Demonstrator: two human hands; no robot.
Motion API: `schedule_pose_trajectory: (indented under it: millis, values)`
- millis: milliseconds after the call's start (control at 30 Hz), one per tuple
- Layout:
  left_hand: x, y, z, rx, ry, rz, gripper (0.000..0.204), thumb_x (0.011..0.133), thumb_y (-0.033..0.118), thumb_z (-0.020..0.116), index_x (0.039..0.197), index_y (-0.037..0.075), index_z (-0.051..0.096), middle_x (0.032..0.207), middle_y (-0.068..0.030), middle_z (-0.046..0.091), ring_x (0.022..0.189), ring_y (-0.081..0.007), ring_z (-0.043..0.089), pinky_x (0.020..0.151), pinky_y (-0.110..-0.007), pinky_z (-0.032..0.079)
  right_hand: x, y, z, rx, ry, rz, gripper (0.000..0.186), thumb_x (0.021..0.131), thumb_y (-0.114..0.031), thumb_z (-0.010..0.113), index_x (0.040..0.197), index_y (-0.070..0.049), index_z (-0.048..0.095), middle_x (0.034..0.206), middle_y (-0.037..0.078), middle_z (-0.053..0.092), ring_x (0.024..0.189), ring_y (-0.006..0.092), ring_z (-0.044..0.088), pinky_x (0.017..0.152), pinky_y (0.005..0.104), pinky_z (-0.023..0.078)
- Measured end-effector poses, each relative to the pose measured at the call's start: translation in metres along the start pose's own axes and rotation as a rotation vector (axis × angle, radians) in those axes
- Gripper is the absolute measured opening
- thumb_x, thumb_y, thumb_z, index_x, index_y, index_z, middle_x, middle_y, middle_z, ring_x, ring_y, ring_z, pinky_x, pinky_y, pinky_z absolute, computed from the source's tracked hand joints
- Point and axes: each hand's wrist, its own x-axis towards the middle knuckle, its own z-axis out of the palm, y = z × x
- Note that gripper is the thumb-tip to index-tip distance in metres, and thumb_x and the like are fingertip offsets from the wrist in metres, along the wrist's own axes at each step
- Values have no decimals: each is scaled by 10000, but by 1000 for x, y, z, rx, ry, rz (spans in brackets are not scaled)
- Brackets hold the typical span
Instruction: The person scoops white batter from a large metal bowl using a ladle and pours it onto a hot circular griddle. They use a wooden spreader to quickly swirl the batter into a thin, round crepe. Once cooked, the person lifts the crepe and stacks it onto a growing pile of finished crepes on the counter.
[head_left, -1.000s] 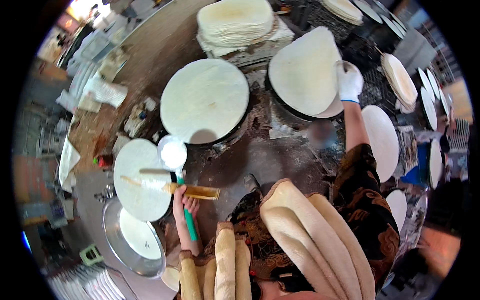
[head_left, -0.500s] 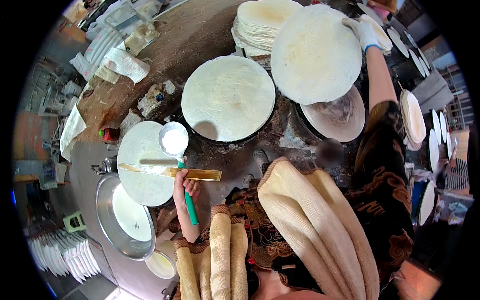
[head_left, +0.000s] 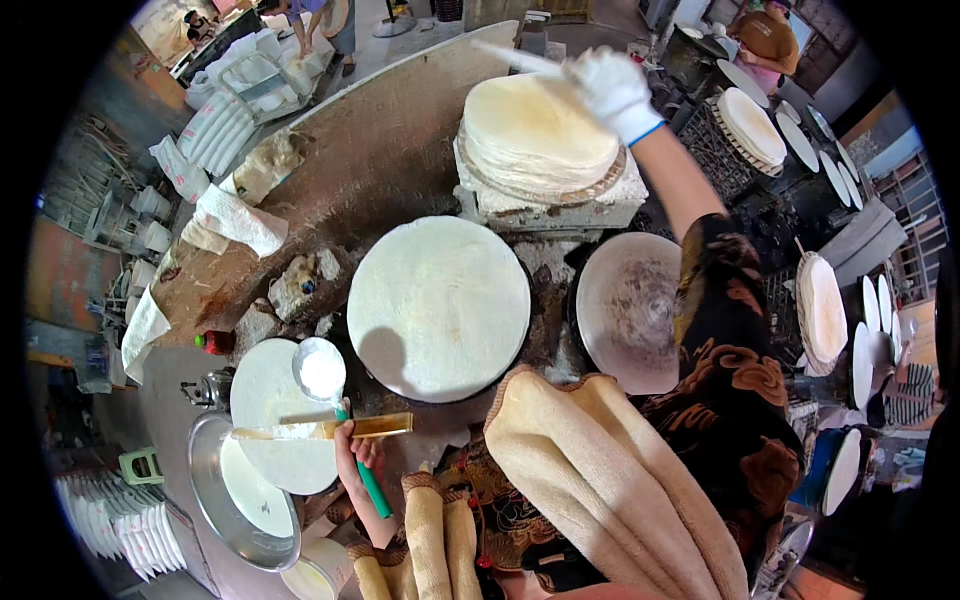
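My left hand [head_left: 360,448] grips a green-handled ladle [head_left: 320,370] with white batter in its bowl, together with a flat wooden strip [head_left: 385,425]. Both are over a pale round disc [head_left: 285,460] beside a steel basin [head_left: 207,500] of white liquid. My right hand [head_left: 615,92], in a white glove, is raised by a stack of thin round flatbreads [head_left: 540,140]. A long, thin, pale blade-like tool [head_left: 515,57] juts out from its closed fingers, smeared by motion. In the middle, a white round sheet [head_left: 440,310] covers a griddle. The griddle [head_left: 630,310] at right is bare.
A curved brown wall [head_left: 370,140] bends round the back. Beside it are cloths [head_left: 240,215] and a rough block [head_left: 305,285]. A bucket [head_left: 320,570] stands below the basin. More flatbread stacks [head_left: 822,310] and discs line the right. Another person [head_left: 768,45] is far right.
My right hand has moved left and the large flatbread it held up is no longer in it; a flatbread tops the stack. The view has shifted. My left hand keeps ladle and strip.
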Motion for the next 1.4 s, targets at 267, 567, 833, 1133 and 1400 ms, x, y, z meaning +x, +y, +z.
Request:
schedule_pose_trajectory:
  millis: [267,567,833,1133,1400]
  values:
    - [12,1,-10,21,121,-102,462,946,306,522,523,209,367,374,55,369,272,-92,360,264,-225,320,-67,-94,200,177,-39,39,275,879,-207,486,1118,-165,613,1047,28,638,1044,212,577,861,383,465]
    - [0,10,-15,-87,33,-74,312,949,186,526,654,147,435,457,60,398,318,-65,390,275,-202,331,-38,-134,146,219,-307,228,289,902,-192,472,1159,-143,594,1087,55,637,1072,233,590,888,435,475]
    - [-38,45,-61,-30,74,-14,168,957,143,518,799,90,501,487,54,393,336,-62,387,291,-204,325,-135,-302,53,799,-255,56,274,931,-255,490,1094,-218,708,1013,125,685,900,301,665,726,410,574]
    - [-79,78,-175,284,126,20,423,938,301,549,565,204,374,409,51,382,306,-87,348,320,-230,269,-182,-515,-89,553,-164,-796,223,797,-167,558,904,-93,739,942,38,693,1015,230,579,865,348,463]
    - [-125,53,-183,20,108,94,279,944,193,540,688,134,446,479,60,399,336,-71,367,320,-216,335,-247,-517,-19,893,-320,-591,231,891,-127,444,1030,31,539,933,271,613,861,444,615,790,507,496]
